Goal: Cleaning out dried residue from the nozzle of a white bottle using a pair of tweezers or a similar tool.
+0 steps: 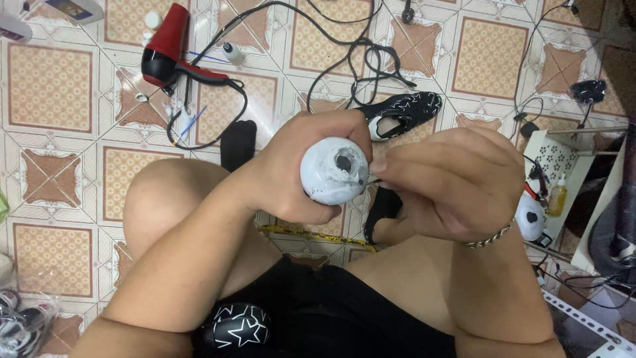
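White pot (333, 171) in left hand (291, 172); right hand (450, 189) w/ thin tool.

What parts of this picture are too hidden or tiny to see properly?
- Head view: the thin tool pinched in the right hand is mostly covered by the fingers; its kind is unclear.
- The white jar body is wrapped by the left hand; only its smeared top shows.
- The star-print shoe in the lap is partly hidden behind the left forearm.
- The hair dryer nozzle points away, so its opening is unseen.
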